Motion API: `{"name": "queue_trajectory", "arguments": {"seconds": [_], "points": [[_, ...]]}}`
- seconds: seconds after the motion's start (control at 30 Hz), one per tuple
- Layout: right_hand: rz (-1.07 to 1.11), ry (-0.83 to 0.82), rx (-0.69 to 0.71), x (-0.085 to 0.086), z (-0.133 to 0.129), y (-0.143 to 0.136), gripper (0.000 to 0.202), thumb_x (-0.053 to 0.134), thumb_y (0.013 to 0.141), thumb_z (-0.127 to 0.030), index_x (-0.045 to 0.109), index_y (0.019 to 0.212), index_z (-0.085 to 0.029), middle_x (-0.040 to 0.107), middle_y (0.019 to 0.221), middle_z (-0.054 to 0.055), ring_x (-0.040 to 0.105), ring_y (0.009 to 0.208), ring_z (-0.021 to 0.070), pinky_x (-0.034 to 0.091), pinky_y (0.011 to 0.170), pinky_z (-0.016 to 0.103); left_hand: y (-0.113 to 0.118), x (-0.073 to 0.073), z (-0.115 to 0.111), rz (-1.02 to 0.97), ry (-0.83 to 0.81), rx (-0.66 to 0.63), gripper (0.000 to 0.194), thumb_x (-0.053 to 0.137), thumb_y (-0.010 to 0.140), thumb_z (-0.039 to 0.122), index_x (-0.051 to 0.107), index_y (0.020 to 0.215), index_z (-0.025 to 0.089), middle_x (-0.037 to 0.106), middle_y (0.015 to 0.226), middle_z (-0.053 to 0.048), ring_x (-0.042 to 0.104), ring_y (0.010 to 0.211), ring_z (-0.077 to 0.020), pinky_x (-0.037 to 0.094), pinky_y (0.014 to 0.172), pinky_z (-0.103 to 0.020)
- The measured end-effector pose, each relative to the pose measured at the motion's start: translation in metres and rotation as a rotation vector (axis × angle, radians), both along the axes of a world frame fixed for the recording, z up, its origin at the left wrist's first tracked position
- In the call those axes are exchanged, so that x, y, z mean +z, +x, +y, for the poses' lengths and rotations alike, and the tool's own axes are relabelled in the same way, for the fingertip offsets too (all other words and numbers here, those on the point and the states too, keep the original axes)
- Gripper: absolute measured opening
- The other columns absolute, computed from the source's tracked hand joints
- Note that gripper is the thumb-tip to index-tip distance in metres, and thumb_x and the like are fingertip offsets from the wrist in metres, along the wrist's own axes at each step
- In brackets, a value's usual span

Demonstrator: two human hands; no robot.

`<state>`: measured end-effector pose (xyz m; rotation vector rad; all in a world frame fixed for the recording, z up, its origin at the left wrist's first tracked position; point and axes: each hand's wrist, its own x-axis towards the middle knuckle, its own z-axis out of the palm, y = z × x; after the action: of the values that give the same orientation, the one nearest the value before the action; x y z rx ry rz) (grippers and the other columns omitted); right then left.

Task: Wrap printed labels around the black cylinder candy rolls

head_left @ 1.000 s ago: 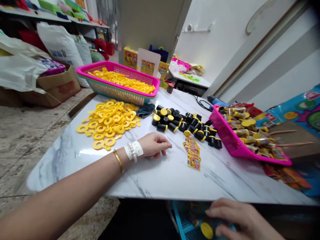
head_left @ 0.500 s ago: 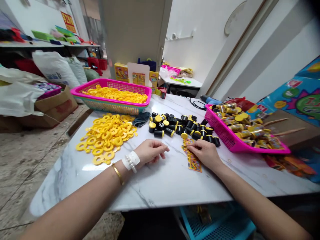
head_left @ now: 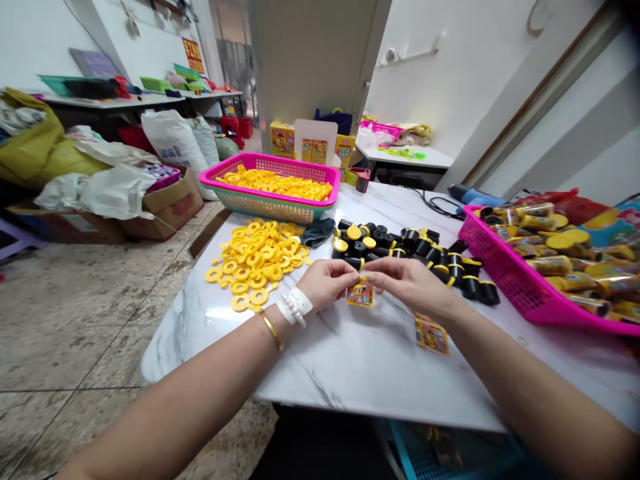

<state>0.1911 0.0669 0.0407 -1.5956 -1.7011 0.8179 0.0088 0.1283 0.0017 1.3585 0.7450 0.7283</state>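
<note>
Between my two hands, over the white marbled table, is a small orange printed label [head_left: 360, 295]. My left hand [head_left: 327, 281] pinches its upper left edge, and my right hand [head_left: 407, 283] has its fingers closed at the upper right edge. More orange printed labels [head_left: 432, 335] lie on the table under my right wrist. Just beyond my hands sits a cluster of black cylinders with yellow ends [head_left: 425, 245]. A heap of yellow rings [head_left: 260, 257] with short stems lies to the left of my left hand.
A pink basket [head_left: 270, 160] full of yellow ring pieces stands at the back left. On the right, another pink basket [head_left: 505, 287] holds labelled cylinders. A dark cloth [head_left: 319, 233] lies between the heaps. Printed boxes [head_left: 283, 139] and a tape roll [head_left: 361, 179] stand behind.
My right hand has lifted a label off the stack and brought it left to my left hand, which now pinches it too. The view has turned left.
</note>
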Motion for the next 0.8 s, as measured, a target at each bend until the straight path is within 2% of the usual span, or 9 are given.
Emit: {"name": "queue_trajectory", "arguments": {"seconds": [0.07,0.1,0.17,0.27,0.4,0.57,0.8], "points": [[0.127,-0.178,0.045,-0.010,0.001,-0.001,0.036,0.064,0.084,-0.051,0.068,0.079,-0.016,0.064,0.065,0.002,0.052,0.053,0.0116,0.038,0.049,0.024,0.002,-0.002,-0.001,0.032,0.078,0.034,0.018,0.070,0.075,0.031,0.067,0.073,0.013,0.060,0.063,0.000,0.049,0.053,-0.0073,0.038,0.051,-0.018],[0.167,-0.197,0.012,-0.016,-0.001,-0.002,0.039,0.062,0.084,-0.053,0.063,0.071,-0.017,0.059,0.058,-0.001,0.047,0.048,0.0100,0.033,0.046,0.023,0.003,-0.002,-0.002,0.044,0.100,0.076,0.017,0.070,0.075,0.030,0.067,0.074,0.013,0.062,0.065,0.000,0.050,0.054,-0.0076,0.040,0.052,-0.019],[0.192,-0.134,-0.112,-0.027,-0.004,-0.006,0.044,0.058,0.086,-0.056,0.054,0.064,-0.019,0.049,0.051,-0.004,0.040,0.045,0.0089,0.027,0.043,0.023,0.004,0.000,-0.004,0.049,0.114,0.192,0.015,0.069,0.077,0.029,0.065,0.076,0.014,0.061,0.064,0.001,0.050,0.051,-0.0073,0.040,0.050,-0.019],[0.138,0.015,-0.237,-0.035,-0.009,-0.009,0.043,0.053,0.090,-0.056,0.048,0.066,-0.020,0.044,0.054,-0.005,0.039,0.048,0.0098,0.028,0.046,0.024,0.003,0.006,-0.010,0.031,0.112,0.304,0.023,0.064,0.082,0.036,0.063,0.075,0.015,0.056,0.058,0.003,0.044,0.043,-0.0063,0.035,0.044,-0.019],[0.051,0.152,-0.321,-0.037,-0.010,-0.007,0.046,0.045,0.094,-0.057,0.045,0.066,-0.021,0.041,0.056,-0.004,0.038,0.052,0.0111,0.029,0.049,0.025,0.002,0.015,-0.024,0.066,0.164,0.282,0.038,0.061,0.085,0.048,0.069,0.070,0.014,0.055,0.053,0.001,0.042,0.040,-0.0063,0.032,0.042,-0.020],[0.005,0.259,-0.346,-0.040,-0.012,-0.008,0.050,0.044,0.094,-0.059,0.046,0.063,-0.020,0.042,0.058,-0.003,0.039,0.056,0.0121,0.030,0.052,0.026,0.003,0.019,-0.037,0.041,0.224,0.291,0.040,0.062,0.085,0.050,0.077,0.076,0.014,0.056,0.052,0.001,0.042,0.043,-0.0067,0.033,0.044,-0.020],[0.005,0.316,-0.349,-0.039,-0.012,-0.012,0.050,0.042,0.096,-0.058,0.052,0.065,-0.020,0.049,0.059,-0.001,0.045,0.057,0.0135,0.034,0.052,0.027,0.003,0.020,-0.039,0.062,0.191,0.271,0.040,0.062,0.085,0.049,0.078,0.079,0.014,0.056,0.054,0.000,0.043,0.046,-0.0078,0.034,0.046,-0.021]]}}
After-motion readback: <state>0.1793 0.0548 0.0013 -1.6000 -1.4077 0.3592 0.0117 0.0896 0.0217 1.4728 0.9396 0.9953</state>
